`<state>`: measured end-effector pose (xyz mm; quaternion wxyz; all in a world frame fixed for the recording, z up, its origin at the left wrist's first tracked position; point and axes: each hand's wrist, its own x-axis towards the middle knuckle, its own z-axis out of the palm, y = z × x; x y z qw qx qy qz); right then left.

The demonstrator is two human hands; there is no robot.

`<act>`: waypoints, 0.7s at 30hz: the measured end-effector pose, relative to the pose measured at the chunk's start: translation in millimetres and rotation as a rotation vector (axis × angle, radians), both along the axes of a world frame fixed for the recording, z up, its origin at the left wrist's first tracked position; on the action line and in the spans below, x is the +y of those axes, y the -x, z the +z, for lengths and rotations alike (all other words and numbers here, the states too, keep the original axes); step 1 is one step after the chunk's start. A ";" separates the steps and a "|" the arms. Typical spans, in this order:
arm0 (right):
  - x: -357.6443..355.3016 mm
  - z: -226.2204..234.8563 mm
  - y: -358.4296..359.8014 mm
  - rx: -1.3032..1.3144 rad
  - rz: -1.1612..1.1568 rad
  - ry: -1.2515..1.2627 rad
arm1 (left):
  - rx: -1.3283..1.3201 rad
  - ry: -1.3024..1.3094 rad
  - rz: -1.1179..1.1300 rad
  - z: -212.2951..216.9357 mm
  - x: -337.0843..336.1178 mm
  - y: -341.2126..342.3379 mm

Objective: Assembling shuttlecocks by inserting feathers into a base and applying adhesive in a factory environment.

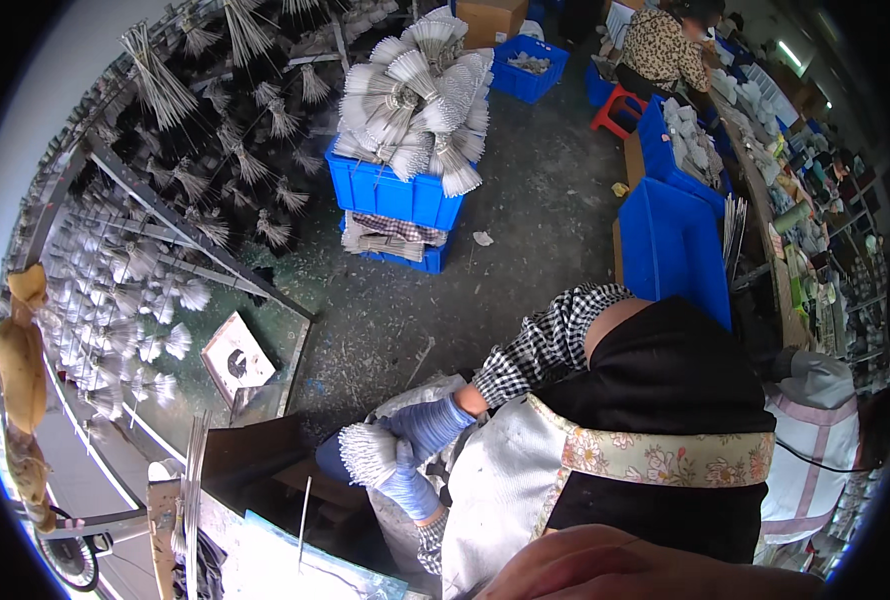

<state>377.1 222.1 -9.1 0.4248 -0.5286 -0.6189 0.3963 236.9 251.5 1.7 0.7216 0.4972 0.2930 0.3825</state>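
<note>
A bundle of thin white-tipped wires (367, 455) is held in front of my apron (495, 470), its tips fanned toward the left. My right hand (428, 425), in a blue-grey glove below a black-and-white checked sleeve, closes round it from the upper side. From the lower side my left hand (411, 487), gloved alike, is wrapped against the same bundle with its thumb up along it. The far ends of the wires are hidden by the gloves.
Blue crates (395, 190) piled with similar bundles stand ahead on the floor. Racks (195, 265) of hanging bundles fill the left. A work surface (305, 565) with a blue edge lies below. Blue bins (670, 245) line the right, where another person (665, 50) sits beyond.
</note>
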 end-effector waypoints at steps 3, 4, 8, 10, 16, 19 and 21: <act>-6.4 15.1 5.8 -0.002 0.017 0.074 | 0.009 0.010 -0.005 0.2 -4.7 4.7; -8.0 20.2 6.6 -0.003 0.015 0.100 | 0.016 0.009 -0.005 3.6 -5.2 5.5; -4.7 35.1 5.3 0.201 0.108 0.057 | -0.001 0.009 -0.054 0.2 0.1 9.7; -13.9 28.7 2.5 0.154 0.143 0.206 | -0.008 0.013 -0.072 0.6 2.3 12.3; -10.3 53.8 4.2 0.028 0.262 0.357 | -0.063 0.097 -0.005 4.7 -4.9 23.1; -5.7 60.5 7.5 -0.033 0.333 0.404 | 0.004 0.079 0.123 7.5 -10.5 33.6; -0.1 64.2 17.8 -0.095 0.396 0.431 | 0.044 0.070 0.167 6.0 -11.1 42.9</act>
